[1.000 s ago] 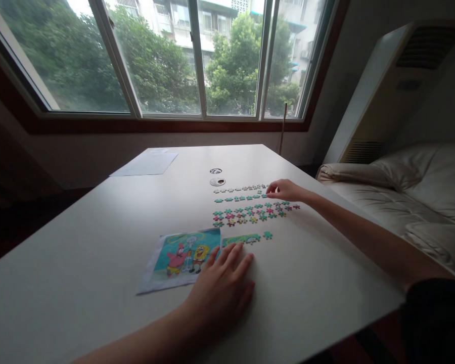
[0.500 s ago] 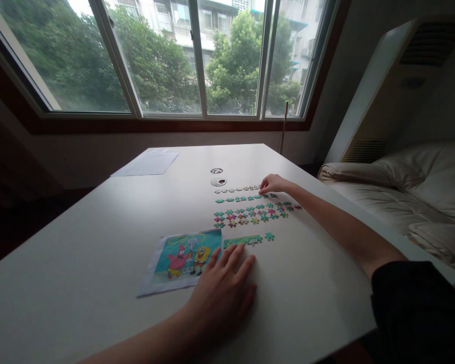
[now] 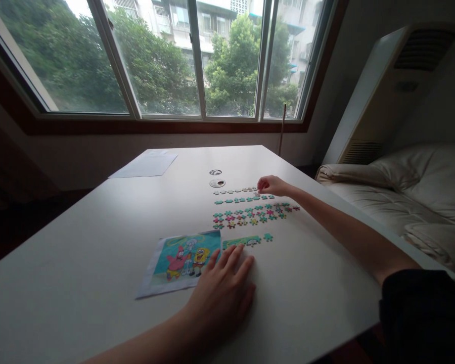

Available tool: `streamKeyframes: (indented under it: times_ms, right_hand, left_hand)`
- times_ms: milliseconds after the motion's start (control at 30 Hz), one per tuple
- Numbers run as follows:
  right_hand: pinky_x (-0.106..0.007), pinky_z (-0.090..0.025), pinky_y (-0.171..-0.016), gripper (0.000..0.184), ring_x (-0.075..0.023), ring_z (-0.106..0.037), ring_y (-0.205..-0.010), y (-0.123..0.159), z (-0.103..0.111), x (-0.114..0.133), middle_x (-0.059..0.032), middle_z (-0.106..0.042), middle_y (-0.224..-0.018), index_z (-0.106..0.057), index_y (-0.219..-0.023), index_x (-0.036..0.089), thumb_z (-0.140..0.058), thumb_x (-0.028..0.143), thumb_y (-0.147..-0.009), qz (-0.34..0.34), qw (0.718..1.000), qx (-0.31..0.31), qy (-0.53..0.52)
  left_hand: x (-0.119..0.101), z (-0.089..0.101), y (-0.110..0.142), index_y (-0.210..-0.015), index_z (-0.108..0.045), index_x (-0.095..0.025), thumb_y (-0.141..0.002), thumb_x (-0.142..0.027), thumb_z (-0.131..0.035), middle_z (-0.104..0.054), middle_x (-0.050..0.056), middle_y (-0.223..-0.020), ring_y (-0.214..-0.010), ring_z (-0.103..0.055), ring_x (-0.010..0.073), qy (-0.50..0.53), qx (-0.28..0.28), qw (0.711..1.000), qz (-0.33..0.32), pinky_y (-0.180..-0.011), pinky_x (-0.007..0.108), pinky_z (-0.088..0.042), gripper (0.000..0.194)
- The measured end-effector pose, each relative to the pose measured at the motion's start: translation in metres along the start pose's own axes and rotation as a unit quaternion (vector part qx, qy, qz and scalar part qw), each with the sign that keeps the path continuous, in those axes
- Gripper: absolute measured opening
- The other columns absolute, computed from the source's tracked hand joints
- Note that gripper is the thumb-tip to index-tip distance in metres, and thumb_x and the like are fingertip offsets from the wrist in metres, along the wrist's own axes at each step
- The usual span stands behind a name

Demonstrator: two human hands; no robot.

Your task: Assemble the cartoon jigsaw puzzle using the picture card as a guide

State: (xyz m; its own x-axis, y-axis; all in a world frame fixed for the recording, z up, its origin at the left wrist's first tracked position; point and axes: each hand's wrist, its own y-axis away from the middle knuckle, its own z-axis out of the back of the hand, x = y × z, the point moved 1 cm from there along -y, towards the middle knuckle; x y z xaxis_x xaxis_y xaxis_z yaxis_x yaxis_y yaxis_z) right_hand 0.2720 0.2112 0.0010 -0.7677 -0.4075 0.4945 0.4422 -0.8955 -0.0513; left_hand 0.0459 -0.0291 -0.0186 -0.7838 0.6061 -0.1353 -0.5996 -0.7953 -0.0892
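My left hand (image 3: 222, 283) lies flat with fingers spread, over the right edge of a cartoon picture sheet (image 3: 178, 260). Its fingertips reach the near edge of a joined strip of jigsaw puzzle pieces (image 3: 246, 241) and partly cover it. One loose green piece (image 3: 268, 237) sits just right of that strip. Farther off, my right hand (image 3: 272, 185) is closed in a pinch at the right end of the farthest row of pale pieces (image 3: 230, 191). A small pale piece shows at its fingertips, mostly hidden. A row of green pieces (image 3: 242, 200) runs just below.
Several more rows of coloured pieces (image 3: 240, 217) lie in mid-table. Two round metallic inserts (image 3: 217, 183) are set in the white table (image 3: 79, 283) beyond them. White paper (image 3: 144, 165) rests at the far left. A pale sofa (image 3: 367, 194) stands to the right.
My right hand has shifted slightly at the end of the farthest row, its fingers now more curled. The left hand stays put. The view has moved a little.
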Motion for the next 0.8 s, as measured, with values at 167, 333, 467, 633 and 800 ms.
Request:
streamKeyframes:
  times_ms: [167,333,467,633,800]
  right_hand:
    - [-0.020,-0.046,-0.066,0.021,-0.0110,-0.062,-0.073,0.031,0.007,0.005,-0.0023,-0.068,-0.080,-0.066,-0.092,0.016,-0.060,0.021,-0.073,0.042,0.999,-0.003,0.031]
    - [-0.023,-0.045,-0.066,0.017,-0.0130,-0.061,-0.071,0.027,0.007,-0.010,-0.0023,-0.069,-0.077,-0.070,-0.085,0.018,-0.057,0.022,-0.074,0.007,0.996,-0.039,0.084]
    - [-0.022,-0.044,-0.065,0.018,-0.0140,-0.061,-0.070,0.010,0.000,-0.015,-0.0026,-0.069,-0.078,-0.071,-0.086,0.019,-0.058,0.025,-0.075,0.001,0.994,-0.040,0.100]
    - [-0.023,-0.044,-0.065,0.023,-0.0150,-0.062,-0.072,-0.009,-0.009,-0.012,-0.0047,-0.070,-0.083,-0.072,-0.089,0.018,-0.062,0.031,-0.073,0.008,0.995,-0.024,0.099]
    - [-0.022,-0.043,-0.062,0.017,-0.0135,-0.061,-0.068,-0.023,-0.013,-0.008,-0.0037,-0.070,-0.079,-0.072,-0.082,0.018,-0.066,0.027,-0.070,0.004,0.996,-0.003,0.091]
  left_hand:
    - [0.000,-0.004,0.000,-0.126,-0.046,-0.021,-0.086,-0.030,-0.044,-0.042,0.012,-0.136,-0.125,-0.036,0.0296,0.004,-0.015,1.000,-0.005,-0.101,0.052,-0.028,0.041]
    - [0.001,-0.007,0.001,-0.126,-0.046,-0.022,-0.088,-0.036,-0.042,-0.044,0.010,-0.135,-0.124,-0.037,0.0287,0.008,-0.031,0.999,-0.004,-0.102,0.050,-0.028,0.040]
    - [0.000,-0.005,0.001,-0.127,-0.046,-0.023,-0.086,-0.031,-0.045,-0.043,0.011,-0.135,-0.124,-0.037,0.0292,0.003,-0.018,1.000,0.003,-0.102,0.051,-0.027,0.042]
    - [0.000,-0.003,-0.001,-0.128,-0.045,-0.022,-0.084,-0.028,-0.044,-0.041,0.011,-0.136,-0.125,-0.036,0.0295,-0.001,-0.001,1.000,0.004,-0.102,0.052,-0.027,0.044]
    - [-0.001,-0.001,-0.002,-0.128,-0.045,-0.020,-0.084,-0.027,-0.045,-0.042,0.013,-0.136,-0.125,-0.036,0.0300,0.000,0.004,1.000,0.002,-0.101,0.053,-0.027,0.045]
